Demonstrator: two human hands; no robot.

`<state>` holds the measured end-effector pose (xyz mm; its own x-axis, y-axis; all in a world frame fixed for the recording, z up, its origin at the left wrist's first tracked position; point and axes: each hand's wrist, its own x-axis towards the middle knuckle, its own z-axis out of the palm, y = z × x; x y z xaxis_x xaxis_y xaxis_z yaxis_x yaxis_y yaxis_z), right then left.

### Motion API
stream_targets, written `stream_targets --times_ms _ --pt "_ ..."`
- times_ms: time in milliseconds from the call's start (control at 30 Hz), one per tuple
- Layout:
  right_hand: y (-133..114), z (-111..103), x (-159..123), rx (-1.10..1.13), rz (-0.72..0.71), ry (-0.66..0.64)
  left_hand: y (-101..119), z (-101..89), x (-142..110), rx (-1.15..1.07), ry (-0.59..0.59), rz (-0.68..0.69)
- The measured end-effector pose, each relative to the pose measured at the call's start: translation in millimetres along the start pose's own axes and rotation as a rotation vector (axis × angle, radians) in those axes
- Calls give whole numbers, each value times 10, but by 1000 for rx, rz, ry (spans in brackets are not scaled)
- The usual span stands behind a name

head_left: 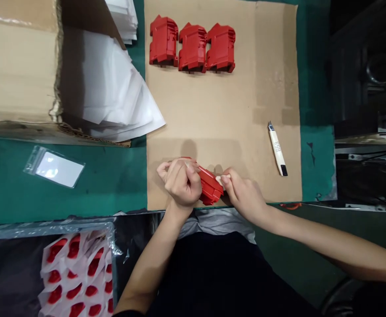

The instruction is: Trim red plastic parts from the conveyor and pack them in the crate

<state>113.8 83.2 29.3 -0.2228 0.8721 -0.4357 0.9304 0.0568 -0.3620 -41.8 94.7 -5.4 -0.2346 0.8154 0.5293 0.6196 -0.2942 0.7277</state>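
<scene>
My left hand [181, 181] is closed around a red plastic part [210, 187] near the front edge of the cardboard sheet. The part is tilted, and its left end is mostly hidden by my fingers. On the right, my right hand [246, 197] pinches a small whitish piece [220, 179] against the right end of the part. Most of this piece lies under my fingers, so its kind is unclear. Farther back stand three similar red plastic parts in a row: a left one [164, 40], a middle one [193, 47] and a right one [221, 47].
A white-handled craft knife [277, 149] lies on the cardboard sheet [213, 110] at right. An open carton [17, 66] with white sheets [113, 83] stands at left. Nearby is a small clear bag [59, 168]. Below, a lined bin holds wrapped red parts [74, 290].
</scene>
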Motion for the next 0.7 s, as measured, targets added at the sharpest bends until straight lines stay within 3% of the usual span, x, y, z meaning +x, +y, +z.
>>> stream_targets --times_ms 100,233,367,533,700 --pt "-19 -9 -3 -60 35 -44 7 0 5 -7 8 -37" --pt "-42 -16 -28 18 -37 -85 5 -6 12 -25 -18 -37" --pt "-56 -14 11 -62 50 -89 -11 -2 6 -27 -18 -31" --pt "-74 -42 -4 36 -20 -115 -21 12 -14 -16 -17 -32" --pt "-116 -82 22 -73 114 -177 -8 13 -16 -44 -7 -43"
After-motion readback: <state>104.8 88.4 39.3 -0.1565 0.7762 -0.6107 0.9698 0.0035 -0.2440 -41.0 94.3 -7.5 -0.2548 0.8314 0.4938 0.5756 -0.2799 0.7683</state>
